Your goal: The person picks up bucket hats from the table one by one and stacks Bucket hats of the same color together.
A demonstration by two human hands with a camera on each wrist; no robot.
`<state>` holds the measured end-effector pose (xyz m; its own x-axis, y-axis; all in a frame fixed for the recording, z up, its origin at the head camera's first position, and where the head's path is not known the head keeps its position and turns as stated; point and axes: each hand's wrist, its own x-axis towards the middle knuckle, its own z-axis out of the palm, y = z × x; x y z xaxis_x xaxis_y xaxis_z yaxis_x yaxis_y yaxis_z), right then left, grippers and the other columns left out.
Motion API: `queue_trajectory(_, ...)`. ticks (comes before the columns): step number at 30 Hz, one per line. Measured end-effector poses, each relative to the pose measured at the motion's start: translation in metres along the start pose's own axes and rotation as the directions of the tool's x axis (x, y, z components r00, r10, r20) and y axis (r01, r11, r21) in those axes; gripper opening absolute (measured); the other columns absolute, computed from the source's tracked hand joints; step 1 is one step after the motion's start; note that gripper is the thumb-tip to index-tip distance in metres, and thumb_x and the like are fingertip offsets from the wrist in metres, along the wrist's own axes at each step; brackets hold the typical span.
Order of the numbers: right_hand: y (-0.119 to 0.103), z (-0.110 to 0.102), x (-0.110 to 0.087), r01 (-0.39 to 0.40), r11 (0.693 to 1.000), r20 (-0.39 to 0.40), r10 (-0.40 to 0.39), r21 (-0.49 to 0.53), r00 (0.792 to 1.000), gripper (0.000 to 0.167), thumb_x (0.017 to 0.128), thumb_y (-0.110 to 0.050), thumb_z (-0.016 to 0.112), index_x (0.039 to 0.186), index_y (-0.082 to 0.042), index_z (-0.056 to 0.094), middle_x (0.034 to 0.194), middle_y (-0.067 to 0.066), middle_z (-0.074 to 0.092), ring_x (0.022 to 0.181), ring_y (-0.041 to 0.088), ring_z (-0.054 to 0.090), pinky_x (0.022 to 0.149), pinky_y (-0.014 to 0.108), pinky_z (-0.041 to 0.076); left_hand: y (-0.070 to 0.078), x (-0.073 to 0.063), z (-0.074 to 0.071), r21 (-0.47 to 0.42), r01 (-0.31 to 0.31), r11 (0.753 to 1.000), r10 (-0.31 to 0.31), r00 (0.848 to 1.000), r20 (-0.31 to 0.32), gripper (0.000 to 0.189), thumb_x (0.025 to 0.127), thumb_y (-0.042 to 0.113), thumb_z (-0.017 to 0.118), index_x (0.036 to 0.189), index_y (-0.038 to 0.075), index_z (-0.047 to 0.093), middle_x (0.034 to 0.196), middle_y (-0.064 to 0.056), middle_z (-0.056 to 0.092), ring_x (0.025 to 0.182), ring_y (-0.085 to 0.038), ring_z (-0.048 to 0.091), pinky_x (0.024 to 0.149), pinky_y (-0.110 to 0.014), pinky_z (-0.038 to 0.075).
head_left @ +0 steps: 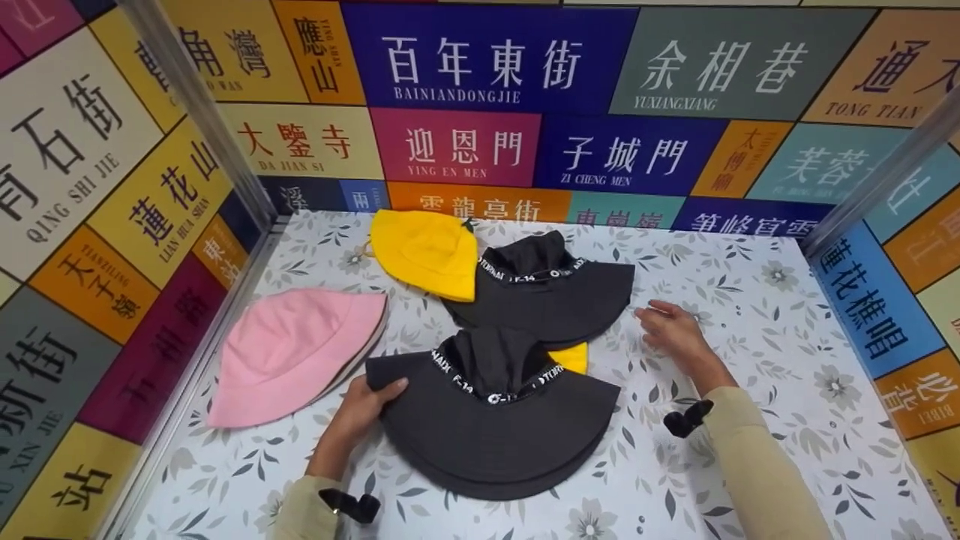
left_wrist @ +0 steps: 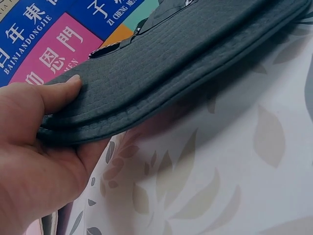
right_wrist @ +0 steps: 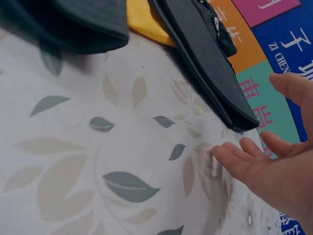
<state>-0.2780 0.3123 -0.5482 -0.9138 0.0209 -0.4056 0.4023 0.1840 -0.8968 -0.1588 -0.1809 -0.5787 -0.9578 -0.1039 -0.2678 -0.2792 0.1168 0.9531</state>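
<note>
My left hand (head_left: 362, 405) pinches the left edge of the nearer black wide-brimmed hat (head_left: 495, 442), thumb on top and fingers beneath. In the left wrist view this double-layered brim (left_wrist: 161, 73) is lifted over the cloth. My right hand (head_left: 673, 334) holds nothing; its fingers are spread beside the right end of a second black hat (head_left: 547, 304). The right wrist view shows those fingers (right_wrist: 234, 159) just off that hat's brim (right_wrist: 210, 73). White lettering runs along the band of both black hats. A yellow bucket hat (head_left: 424, 251) overlaps the farther one's left side.
A pink bucket hat (head_left: 300, 345) lies at the left. Another yellow piece (head_left: 571, 358) shows between the two black hats. The table (head_left: 780, 360) has a leaf-patterned white cloth, and sign-printed panels (head_left: 480, 150) enclose it at the back and sides.
</note>
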Motion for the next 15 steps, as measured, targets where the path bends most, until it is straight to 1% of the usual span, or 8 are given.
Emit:
queue_trajectory(2,-0.003,0.000,0.004,-0.002,0.998,0.001,0.002,0.061,1.000,0.079,0.101,-0.035,0.057,0.159,-0.002,0.015,0.162,0.024,0.026,0.151,0.034,0.029,0.119,0.042,0.037,0.001,0.000,0.000,-0.012,-0.001,1.000,0.001,1.000,0.003,0.040,0.089,0.018,0.075,0.119,-0.007,0.065,0.105,-0.016,0.072,0.091,-0.019,0.068,0.087,-0.027,0.053)
queue_trajectory(4,-0.005,0.001,0.007,-0.012,0.993,0.003,0.012,0.119,1.000,0.079,0.101,-0.032,0.057,0.160,-0.003,0.013,0.162,0.024,0.025,0.151,0.034,0.027,0.121,0.043,0.034,0.001,-0.001,0.000,-0.016,-0.003,1.000,0.003,1.000,0.002,0.040,0.088,0.017,0.075,0.118,-0.006,0.066,0.105,-0.015,0.072,0.090,-0.018,0.068,0.087,-0.026,0.053)
queue_trajectory(5,-0.007,0.002,0.008,-0.017,0.990,0.006,0.017,0.137,1.000,0.079,0.101,-0.031,0.057,0.160,-0.003,0.012,0.162,0.024,0.024,0.152,0.034,0.027,0.121,0.044,0.034,0.001,0.000,0.000,-0.024,-0.001,1.000,0.001,1.000,0.005,0.039,0.088,0.017,0.075,0.118,-0.006,0.066,0.104,-0.015,0.072,0.090,-0.018,0.068,0.086,-0.027,0.053)
queue_trajectory(8,-0.011,0.006,0.013,-0.039,0.982,-0.001,0.040,0.183,0.999,0.079,0.101,-0.028,0.057,0.160,-0.003,0.011,0.160,0.025,0.025,0.151,0.034,0.027,0.121,0.043,0.033,0.000,-0.001,0.000,-0.011,-0.014,1.000,0.014,1.000,0.011,0.038,0.088,0.017,0.075,0.117,-0.006,0.067,0.103,-0.015,0.072,0.089,-0.018,0.068,0.085,-0.027,0.053)
queue_trajectory(12,-0.018,0.015,0.019,-0.067,0.980,-0.002,0.068,0.188,0.998,0.083,0.101,-0.025,0.057,0.160,-0.001,0.003,0.163,0.025,0.020,0.153,0.033,0.023,0.122,0.041,0.032,0.000,-0.002,-0.001,0.005,-0.022,1.000,0.021,1.000,0.013,0.036,0.089,0.017,0.074,0.115,-0.006,0.067,0.101,-0.015,0.072,0.086,-0.017,0.068,0.083,-0.027,0.053)
queue_trajectory(15,-0.022,0.026,0.024,-0.094,0.985,-0.027,0.098,0.143,0.995,0.086,0.100,-0.024,0.057,0.159,-0.001,-0.002,0.166,0.022,0.014,0.154,0.033,0.020,0.122,0.041,0.033,0.000,-0.002,-0.001,-0.025,-0.008,1.000,0.009,1.000,0.024,0.036,0.089,0.014,0.074,0.117,-0.007,0.067,0.102,-0.015,0.073,0.087,-0.017,0.069,0.084,-0.027,0.054)
